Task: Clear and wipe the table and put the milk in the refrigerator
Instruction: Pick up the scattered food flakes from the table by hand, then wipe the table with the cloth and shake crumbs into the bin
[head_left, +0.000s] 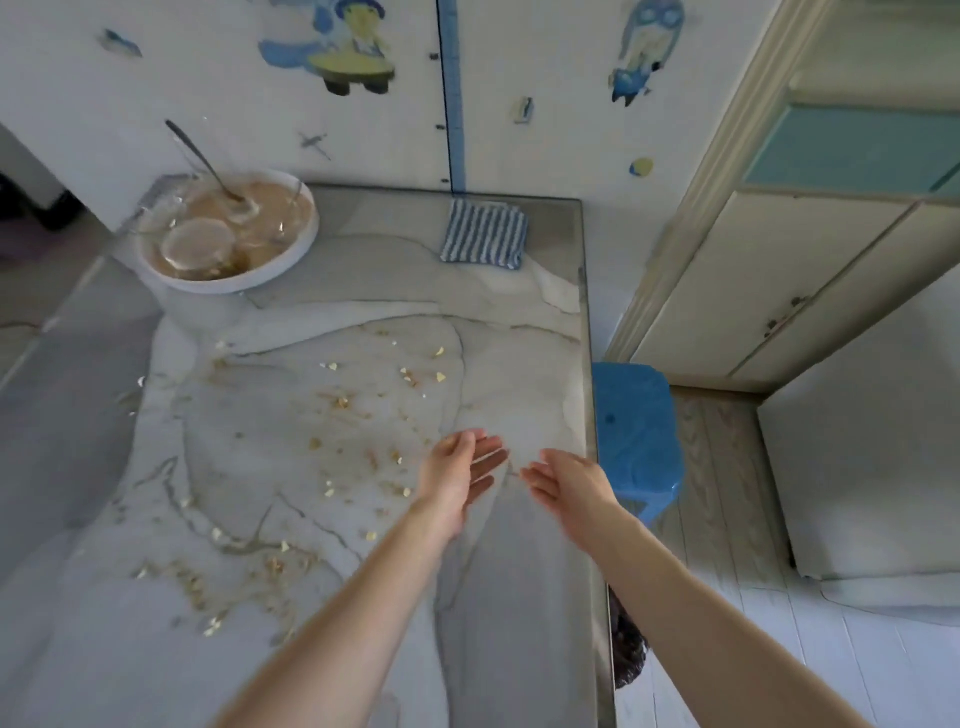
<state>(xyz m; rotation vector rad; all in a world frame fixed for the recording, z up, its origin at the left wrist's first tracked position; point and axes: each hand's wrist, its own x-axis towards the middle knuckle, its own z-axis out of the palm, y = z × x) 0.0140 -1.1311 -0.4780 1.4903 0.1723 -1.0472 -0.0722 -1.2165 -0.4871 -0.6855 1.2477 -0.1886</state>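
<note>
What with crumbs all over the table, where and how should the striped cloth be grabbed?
Pinch the near edge of the striped cloth with the right hand, coming from the front: it lies folded flat, near edge free, at the far right corner of the table.

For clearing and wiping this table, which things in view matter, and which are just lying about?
Job: table, crumbs, bowl of dirty dishes, striped cloth, left hand, right hand. No milk in view.
Lying about: stool, wall stickers, cabinet.
</note>
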